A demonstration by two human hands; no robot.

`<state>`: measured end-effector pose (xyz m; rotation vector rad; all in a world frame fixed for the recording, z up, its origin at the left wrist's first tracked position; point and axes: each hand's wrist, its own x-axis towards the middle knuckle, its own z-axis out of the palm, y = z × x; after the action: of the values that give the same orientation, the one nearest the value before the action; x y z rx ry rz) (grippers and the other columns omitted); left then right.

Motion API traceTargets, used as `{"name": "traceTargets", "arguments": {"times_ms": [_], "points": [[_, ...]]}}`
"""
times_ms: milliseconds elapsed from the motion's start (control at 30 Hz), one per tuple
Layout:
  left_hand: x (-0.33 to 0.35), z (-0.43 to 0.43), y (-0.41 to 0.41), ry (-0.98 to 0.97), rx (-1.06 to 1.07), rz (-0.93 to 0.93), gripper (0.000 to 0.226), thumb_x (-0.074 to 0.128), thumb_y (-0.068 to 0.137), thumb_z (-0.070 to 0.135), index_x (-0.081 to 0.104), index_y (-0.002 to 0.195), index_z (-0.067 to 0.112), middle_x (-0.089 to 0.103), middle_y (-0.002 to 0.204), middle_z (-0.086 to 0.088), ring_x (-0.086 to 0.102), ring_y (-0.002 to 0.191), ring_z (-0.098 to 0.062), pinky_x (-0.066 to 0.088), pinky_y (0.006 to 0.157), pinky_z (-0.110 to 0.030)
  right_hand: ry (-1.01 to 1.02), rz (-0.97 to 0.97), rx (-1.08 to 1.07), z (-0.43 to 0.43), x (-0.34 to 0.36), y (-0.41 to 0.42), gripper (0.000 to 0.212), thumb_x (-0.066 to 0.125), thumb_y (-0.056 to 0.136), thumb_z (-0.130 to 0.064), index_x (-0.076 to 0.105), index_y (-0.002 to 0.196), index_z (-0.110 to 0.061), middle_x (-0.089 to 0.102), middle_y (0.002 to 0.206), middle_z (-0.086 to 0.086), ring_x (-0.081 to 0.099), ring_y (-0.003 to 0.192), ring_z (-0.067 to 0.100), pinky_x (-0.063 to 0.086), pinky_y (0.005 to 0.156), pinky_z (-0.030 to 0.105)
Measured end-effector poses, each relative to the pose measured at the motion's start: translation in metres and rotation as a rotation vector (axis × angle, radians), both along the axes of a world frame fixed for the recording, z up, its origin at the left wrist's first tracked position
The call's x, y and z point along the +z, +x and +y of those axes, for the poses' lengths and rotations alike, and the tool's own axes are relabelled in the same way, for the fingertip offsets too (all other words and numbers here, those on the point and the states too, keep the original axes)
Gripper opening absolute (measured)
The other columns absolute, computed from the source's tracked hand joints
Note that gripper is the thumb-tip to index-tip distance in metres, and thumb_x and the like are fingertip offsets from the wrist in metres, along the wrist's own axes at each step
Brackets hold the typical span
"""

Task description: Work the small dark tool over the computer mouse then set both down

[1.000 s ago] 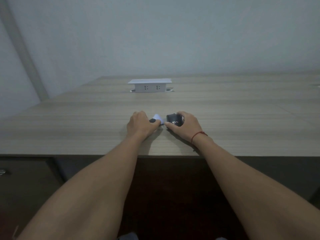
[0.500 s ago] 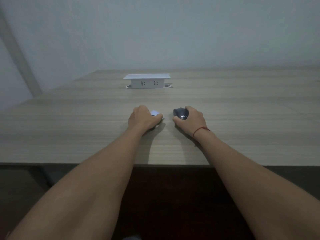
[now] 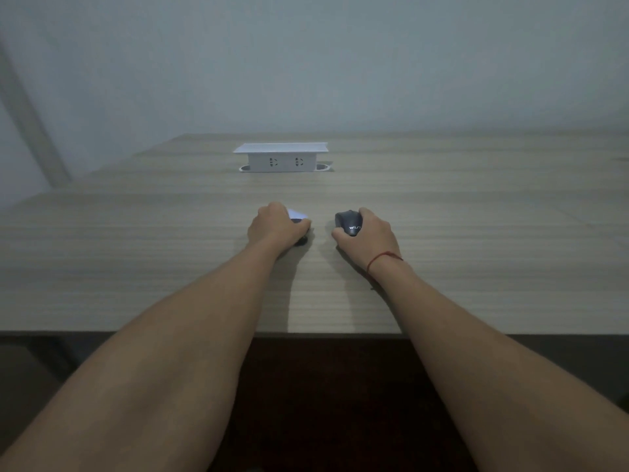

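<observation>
While the right hand (image 3: 369, 233) grips the mouse (image 3: 349, 222), the left hand (image 3: 274, 226) clutches the tool (image 3: 299, 219).

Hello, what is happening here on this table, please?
A person's right hand grips a dark grey computer mouse on the wooden table. The left hand holds a small dark tool with a pale part, apart from the mouse. A white socket box stands behind.
</observation>
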<state>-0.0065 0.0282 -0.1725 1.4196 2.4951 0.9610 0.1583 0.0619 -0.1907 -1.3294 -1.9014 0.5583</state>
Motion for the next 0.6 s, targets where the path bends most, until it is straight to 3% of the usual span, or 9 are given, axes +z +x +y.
{"name": "traceTargets", "arguments": {"times_ms": [200,367,467,600], "points": [[0.001,0.004,0.001,-0.031,-0.009,-0.002,0.056,0.063,0.082,0.048,0.063,0.108,-0.001,0.066,0.11,-0.018,0.064,0.098,-0.034,0.041,0.067,-0.031,-0.007,-0.037,-0.013,-0.003,0.001,0.0,0.036,0.057,0.074,-0.045,0.049,0.094,-0.016,0.06,0.096,0.005,0.057,0.087,0.029,0.048,0.077,0.039],[0.01,-0.015,0.007,0.008,-0.001,-0.028,0.073,0.056,0.079,0.065,0.058,0.117,0.002,0.059,0.122,-0.016,0.059,0.108,-0.035,0.044,0.076,-0.036,-0.092,0.073,-0.022,-0.012,0.005,0.011,0.063,0.05,0.069,-0.062,0.042,0.114,-0.019,0.056,0.114,0.007,0.054,0.096,0.027,0.04,0.077,0.034],[0.013,-0.032,0.009,-0.022,0.007,0.027,0.083,0.054,0.077,0.072,0.051,0.126,0.005,0.053,0.129,-0.015,0.055,0.115,-0.034,0.042,0.079,-0.035,-0.158,-0.019,-0.013,-0.02,0.006,0.023,0.074,0.05,0.068,-0.066,0.041,0.121,-0.016,0.054,0.122,0.01,0.053,0.102,0.027,0.041,0.079,0.037],[0.017,-0.063,0.017,-0.05,0.027,0.102,0.092,0.052,0.074,0.078,0.047,0.13,0.005,0.053,0.129,-0.015,0.053,0.117,-0.034,0.046,0.088,-0.041,-0.211,-0.152,0.054,-0.045,0.013,0.04,0.055,0.05,0.07,-0.064,0.048,0.104,-0.022,0.057,0.109,0.006,0.052,0.088,0.02,0.043,0.074,0.037]]}}
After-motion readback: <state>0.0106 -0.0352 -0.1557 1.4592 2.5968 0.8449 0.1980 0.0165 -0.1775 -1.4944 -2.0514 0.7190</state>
